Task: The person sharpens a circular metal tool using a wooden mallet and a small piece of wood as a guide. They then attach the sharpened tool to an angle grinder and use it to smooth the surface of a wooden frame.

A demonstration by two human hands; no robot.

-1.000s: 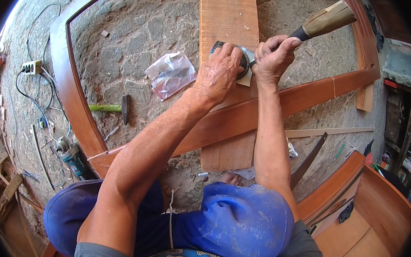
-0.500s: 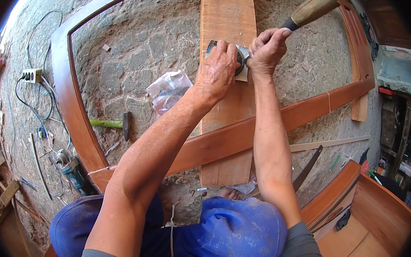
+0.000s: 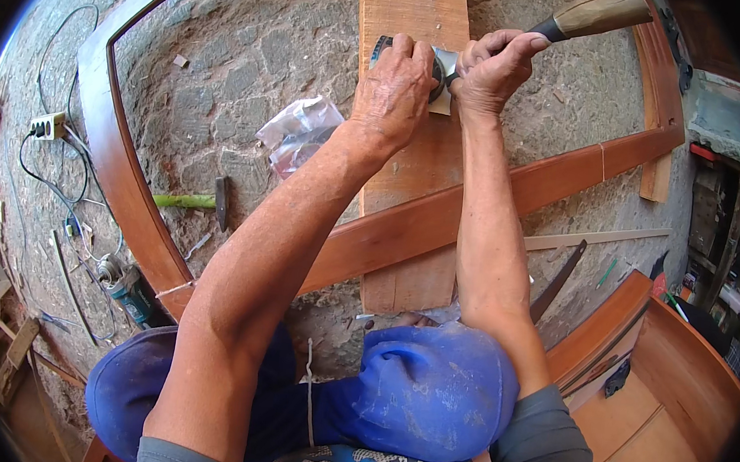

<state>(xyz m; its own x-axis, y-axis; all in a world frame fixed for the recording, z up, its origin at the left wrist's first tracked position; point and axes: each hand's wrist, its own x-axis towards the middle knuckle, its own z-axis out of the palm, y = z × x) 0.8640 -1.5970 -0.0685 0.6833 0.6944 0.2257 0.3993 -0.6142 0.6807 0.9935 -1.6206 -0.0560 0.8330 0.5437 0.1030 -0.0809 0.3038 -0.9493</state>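
My left hand (image 3: 394, 90) is curled over a small, dark, round object (image 3: 439, 71), maybe a tin, on a wide wooden board (image 3: 415, 13). My fingers hide most of it. Closed around the dark shank of a tool with a thick wooden handle (image 3: 602, 16) is my right hand (image 3: 492, 74). The handle points up and right, while the tool's lower end meets the round object's right side; its exact shape is hidden. A pale sheet (image 3: 443, 104) lies beneath the object.
A curved, reddish-brown wooden frame (image 3: 395, 243) crosses the board. Left are a plastic bag (image 3: 300, 130), a hammer (image 3: 222, 204), an angle grinder (image 3: 126, 290) and a power strip (image 3: 48, 126) with cords. A saw blade (image 3: 559, 282) and wooden panels (image 3: 646, 418) lie right.
The tool's wooden handle has tipped lower toward the right, my right hand turning with it. My left hand stays on the round object. The whole view has shifted slightly.
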